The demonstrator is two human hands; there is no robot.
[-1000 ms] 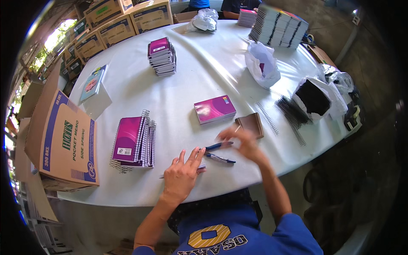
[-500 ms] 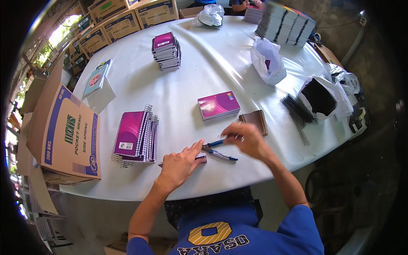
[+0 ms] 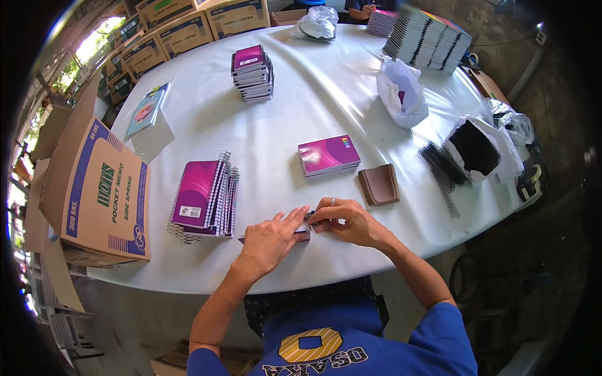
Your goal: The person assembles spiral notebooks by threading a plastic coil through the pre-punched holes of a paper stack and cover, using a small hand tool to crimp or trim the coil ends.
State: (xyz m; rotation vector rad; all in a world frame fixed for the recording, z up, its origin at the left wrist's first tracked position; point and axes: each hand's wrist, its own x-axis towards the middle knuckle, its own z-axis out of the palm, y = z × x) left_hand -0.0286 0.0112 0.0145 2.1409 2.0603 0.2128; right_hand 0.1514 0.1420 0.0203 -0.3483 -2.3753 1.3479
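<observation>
My left hand [image 3: 269,241] presses down on a small notebook [image 3: 303,236] near the table's front edge. Its fingers cover most of the notebook, leaving part of the edge showing. Close beside the fingertips, my right hand [image 3: 351,220] is closed in a pinch at the notebook's right end. Something small and dark shows at its fingertips, too hidden to name. To the left lies a pile of purple spiral notebooks [image 3: 197,194] with wire coils sticking out. Beyond my hands is a stack of purple notebooks [image 3: 329,155], and a brown curved block [image 3: 379,185] sits right of it.
An open cardboard box [image 3: 103,194] stands at the left. Farther back are a notebook stack [image 3: 253,74] and a taller stack [image 3: 426,41]. Black coils [image 3: 442,166] lie at the right by white plastic bags [image 3: 401,94]. A person's hand [image 3: 367,11] shows at the far edge.
My right hand has come down and left to meet the left hand at the notebook. The blue-handled pliers that lay there are no longer visible. My left hand stays on the notebook.
</observation>
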